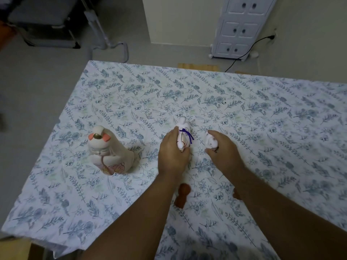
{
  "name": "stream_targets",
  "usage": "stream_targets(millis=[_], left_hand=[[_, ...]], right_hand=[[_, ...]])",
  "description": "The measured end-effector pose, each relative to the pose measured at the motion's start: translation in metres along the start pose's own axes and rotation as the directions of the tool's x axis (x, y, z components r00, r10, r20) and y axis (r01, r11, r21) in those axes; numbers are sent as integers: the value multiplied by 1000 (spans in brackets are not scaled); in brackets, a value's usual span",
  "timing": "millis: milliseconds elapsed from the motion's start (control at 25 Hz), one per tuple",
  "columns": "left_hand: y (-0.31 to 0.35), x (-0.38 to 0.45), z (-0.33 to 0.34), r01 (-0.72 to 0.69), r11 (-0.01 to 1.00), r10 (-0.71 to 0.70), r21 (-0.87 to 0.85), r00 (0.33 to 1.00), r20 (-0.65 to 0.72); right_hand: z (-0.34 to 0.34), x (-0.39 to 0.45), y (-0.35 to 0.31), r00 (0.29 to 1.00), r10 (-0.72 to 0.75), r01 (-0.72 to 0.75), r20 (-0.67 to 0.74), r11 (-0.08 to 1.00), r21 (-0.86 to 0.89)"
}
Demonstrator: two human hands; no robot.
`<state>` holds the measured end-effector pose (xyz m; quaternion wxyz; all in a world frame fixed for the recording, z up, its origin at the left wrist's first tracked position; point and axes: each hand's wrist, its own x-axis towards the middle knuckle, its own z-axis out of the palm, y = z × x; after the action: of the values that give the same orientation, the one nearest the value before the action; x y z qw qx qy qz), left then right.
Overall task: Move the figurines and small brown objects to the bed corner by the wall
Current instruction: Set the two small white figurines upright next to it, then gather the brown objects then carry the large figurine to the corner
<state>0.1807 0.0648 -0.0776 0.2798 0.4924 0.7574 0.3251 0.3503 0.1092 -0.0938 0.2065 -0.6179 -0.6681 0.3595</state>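
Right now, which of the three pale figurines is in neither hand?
The big doll figurine with orange hair pieces, standing alone at the left. The left hand grips the purple-corded one; the right hand holds the small one.

One head-worn view — high, close above the bed (244,102), angled forward and down toward its far edge.

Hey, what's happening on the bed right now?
A person is leaning over a bed covered by a floral sheet. The left hand grips a white figurine with a purple cord, and the right hand grips a smaller white figurine. A large cream doll figurine stands untouched to the left. Two small brown objects lie nearer the person: one between the forearms, the other mostly hidden by the right arm.
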Motion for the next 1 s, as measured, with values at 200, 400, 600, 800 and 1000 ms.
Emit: stream_targets(millis=[200, 400, 600, 800, 1000], left_hand=[[-9, -38, -15, 143, 980, -139, -137, 989, 40], [-33, -101, -12, 92, 986, -121, 140, 970, 212], [-44, -124, -5, -17, 993, -8, 117, 978, 208], [-39, -134, -5, 110, 994, -111, 17, 968, 225], [-36, -130, -8, 146, 989, -140, -18, 972, 190]], right_hand=[[-19, -40, 2, 997, 77, -77, 4, 997, 15], [-45, -105, 42, 972, 196, -224, -127, 935, -274], [-37, -142, 77, 919, 364, -390, -154, 896, -212], [-27, -148, 66, 979, 178, -188, -97, 977, -104], [-13, -142, 36, 999, 35, -36, 10, 999, 16]])
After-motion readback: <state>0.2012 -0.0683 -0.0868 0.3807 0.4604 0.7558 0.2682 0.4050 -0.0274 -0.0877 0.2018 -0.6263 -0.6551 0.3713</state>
